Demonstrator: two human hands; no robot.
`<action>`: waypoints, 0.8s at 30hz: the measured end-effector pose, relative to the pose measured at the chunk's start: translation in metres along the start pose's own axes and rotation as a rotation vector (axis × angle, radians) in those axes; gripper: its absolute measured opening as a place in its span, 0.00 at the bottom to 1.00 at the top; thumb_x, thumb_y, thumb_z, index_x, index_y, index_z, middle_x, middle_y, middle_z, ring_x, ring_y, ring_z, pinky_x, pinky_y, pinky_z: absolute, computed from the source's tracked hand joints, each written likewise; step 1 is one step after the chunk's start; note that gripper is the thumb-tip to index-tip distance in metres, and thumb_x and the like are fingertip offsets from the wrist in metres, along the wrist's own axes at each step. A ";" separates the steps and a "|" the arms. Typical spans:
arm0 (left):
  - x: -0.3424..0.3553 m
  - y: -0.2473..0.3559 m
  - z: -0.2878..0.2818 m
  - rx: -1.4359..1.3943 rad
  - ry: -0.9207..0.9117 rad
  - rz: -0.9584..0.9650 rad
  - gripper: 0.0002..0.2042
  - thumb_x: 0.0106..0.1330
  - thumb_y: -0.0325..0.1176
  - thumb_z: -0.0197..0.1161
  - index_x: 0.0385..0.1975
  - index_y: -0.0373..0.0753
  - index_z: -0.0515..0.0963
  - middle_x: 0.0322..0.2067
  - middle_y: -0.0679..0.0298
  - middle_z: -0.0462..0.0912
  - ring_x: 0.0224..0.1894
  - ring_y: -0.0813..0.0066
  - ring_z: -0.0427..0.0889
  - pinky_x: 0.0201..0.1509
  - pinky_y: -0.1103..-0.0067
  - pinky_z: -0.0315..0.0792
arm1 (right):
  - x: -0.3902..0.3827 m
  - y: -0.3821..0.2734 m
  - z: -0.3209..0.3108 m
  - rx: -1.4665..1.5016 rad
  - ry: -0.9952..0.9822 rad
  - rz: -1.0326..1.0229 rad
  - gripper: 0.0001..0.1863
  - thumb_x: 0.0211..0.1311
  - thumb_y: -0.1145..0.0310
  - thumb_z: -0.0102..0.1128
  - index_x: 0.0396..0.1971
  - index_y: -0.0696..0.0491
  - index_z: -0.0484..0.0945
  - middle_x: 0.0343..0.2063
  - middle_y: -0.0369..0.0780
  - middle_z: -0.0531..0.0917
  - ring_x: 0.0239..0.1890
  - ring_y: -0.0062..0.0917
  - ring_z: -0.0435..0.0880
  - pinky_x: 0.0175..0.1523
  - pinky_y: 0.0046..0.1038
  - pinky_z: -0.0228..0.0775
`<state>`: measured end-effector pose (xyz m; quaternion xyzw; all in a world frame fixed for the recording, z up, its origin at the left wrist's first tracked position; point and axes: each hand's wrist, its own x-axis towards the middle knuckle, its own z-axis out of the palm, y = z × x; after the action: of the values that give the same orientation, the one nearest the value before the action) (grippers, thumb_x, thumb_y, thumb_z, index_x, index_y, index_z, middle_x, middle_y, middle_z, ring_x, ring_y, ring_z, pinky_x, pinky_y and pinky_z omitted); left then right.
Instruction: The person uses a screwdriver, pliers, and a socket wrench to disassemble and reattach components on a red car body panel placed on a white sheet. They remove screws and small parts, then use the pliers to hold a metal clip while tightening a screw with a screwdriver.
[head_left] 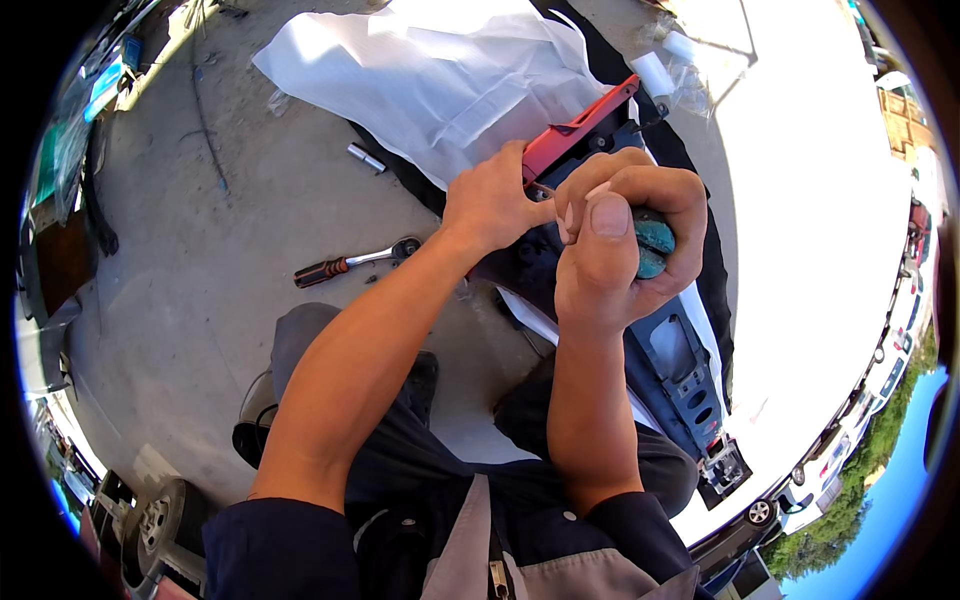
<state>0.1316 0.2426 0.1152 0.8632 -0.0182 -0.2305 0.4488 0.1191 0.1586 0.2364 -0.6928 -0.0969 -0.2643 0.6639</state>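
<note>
**Screwdriver set against a red bracket on a dark car panel**

The right hand [615,250] is wrapped in a full fist around the teal, worn plastic handle of a screwdriver [653,247], thumb pressed up along the grip. Its thin metal shaft runs left toward the red metal bracket [575,135] fixed at the upper end of a long dark blue-grey plastic car panel [680,365], which lies on the concrete ground [250,200] in front of the person's knees. The left hand [490,200] rests on the panel just beside the bracket, fingers curled narrow over the panel's edge; the tip of the screwdriver is hidden between the two hands, so what it engages cannot be told.

A crumpled white plastic sheet [440,80] covers the far end of the panel. On the ground to the left lie a ratchet wrench with a dark red and black handle [355,262] and, further up, a small shiny metal socket [366,158], both well apart from the hands.

To work this well, I judge the screwdriver should stay in line with the fastener, with steady push from the right palm while the left hand pins the panel so it does not slide on the concrete. A slipping tip could gouge the plastic or catch the left fingers, which sit very near it.
</note>
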 end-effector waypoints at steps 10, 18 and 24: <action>-0.009 0.021 -0.015 0.145 0.030 -0.033 0.35 0.50 0.56 0.76 0.47 0.33 0.72 0.33 0.54 0.86 0.39 0.52 0.86 0.43 0.64 0.78 | -0.032 -0.008 -0.001 0.117 -0.041 -0.068 0.15 0.59 0.66 0.67 0.33 0.58 0.69 0.21 0.42 0.75 0.18 0.21 0.70 0.24 0.25 0.65; -0.009 0.021 -0.008 0.164 0.061 0.029 0.36 0.52 0.52 0.75 0.53 0.32 0.71 0.30 0.55 0.85 0.32 0.55 0.86 0.37 0.65 0.78 | -0.038 -0.011 -0.007 0.098 -0.075 -0.154 0.12 0.53 0.68 0.67 0.31 0.57 0.73 0.20 0.39 0.77 0.17 0.27 0.74 0.23 0.29 0.69; -0.006 0.019 -0.003 0.214 0.098 0.058 0.39 0.51 0.53 0.76 0.55 0.30 0.70 0.26 0.59 0.83 0.28 0.57 0.85 0.35 0.67 0.77 | -0.043 -0.010 -0.014 0.155 -0.056 -0.150 0.12 0.47 0.70 0.68 0.27 0.55 0.73 0.21 0.37 0.76 0.18 0.29 0.74 0.23 0.28 0.67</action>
<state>0.1305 0.2352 0.1340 0.9156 -0.0456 -0.1716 0.3607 0.0749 0.1555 0.2233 -0.6373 -0.1874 -0.2855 0.6908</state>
